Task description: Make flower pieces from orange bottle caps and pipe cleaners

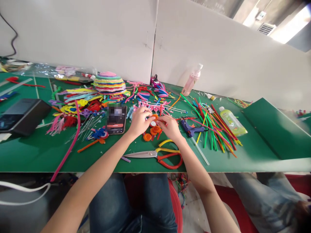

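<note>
My left hand (141, 120) and my right hand (170, 125) meet over the middle of the green table. Between their fingertips is an orange coil (155, 117), apparently of pipe cleaner; both hands pinch it. Just below the fingers lie a small whitish round piece (153, 123) and more orange coils (155, 130), with a single orange coil (147, 137) nearer me. Scissors (155, 154) with red and yellow handles lie in front of my hands, blades pointing left. To the right of my right hand rests a purple glue gun (191, 128) with a clear glue stick.
A phone (117, 119) lies left of my hands. Further left are a striped pipe-cleaner dome (109, 84) and a black box (26, 115). On the right are loose pipe cleaners (213, 126), a green-labelled bottle (232, 121) and a green board (279, 129). A pink bottle (191, 80) stands behind; another person's legs (264, 194) show at right.
</note>
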`<state>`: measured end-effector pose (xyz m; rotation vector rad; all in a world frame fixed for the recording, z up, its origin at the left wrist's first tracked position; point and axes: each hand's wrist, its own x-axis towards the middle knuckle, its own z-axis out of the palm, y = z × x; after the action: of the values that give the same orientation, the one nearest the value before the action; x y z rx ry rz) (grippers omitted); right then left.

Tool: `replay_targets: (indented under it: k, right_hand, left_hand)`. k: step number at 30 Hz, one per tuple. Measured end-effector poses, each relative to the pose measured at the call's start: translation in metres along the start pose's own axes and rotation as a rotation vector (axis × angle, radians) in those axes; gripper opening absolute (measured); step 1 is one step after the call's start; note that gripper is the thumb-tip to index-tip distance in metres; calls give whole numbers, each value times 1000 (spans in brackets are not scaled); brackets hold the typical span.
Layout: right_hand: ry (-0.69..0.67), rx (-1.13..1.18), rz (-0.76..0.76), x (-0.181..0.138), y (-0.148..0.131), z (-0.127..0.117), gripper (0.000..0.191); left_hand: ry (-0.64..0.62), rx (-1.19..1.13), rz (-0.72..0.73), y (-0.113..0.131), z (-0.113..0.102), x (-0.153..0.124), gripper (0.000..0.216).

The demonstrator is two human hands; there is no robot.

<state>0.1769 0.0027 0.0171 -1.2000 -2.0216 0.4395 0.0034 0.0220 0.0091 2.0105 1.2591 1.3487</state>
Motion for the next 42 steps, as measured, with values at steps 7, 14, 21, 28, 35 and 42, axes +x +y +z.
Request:
replay_targets:
  k: [7, 14, 21, 28, 35, 42]
  right_hand:
    - [-132, 6, -26, 2, 9, -3, 10]
    - [-79, 151, -27, 1, -3, -9, 19]
    - [128, 388, 162, -3, -10, 11, 32]
    - [166, 455, 233, -3, -7, 20, 31]
    - [138, 432, 196, -2, -4, 21, 30]
    - [67, 372, 160, -1, -2, 17, 23]
  left_hand:
    - [-239, 270, 235, 3, -11, 1, 13]
    - [-261, -60, 61, 2, -22, 8, 23]
    - [136, -567, -318, 13, 21, -11, 33]
    - [227, -774, -468, 21, 35, -22, 18]
    - [293, -807, -531, 19, 28, -14, 18]
    - [261, -728, -505, 13, 22, -9, 23]
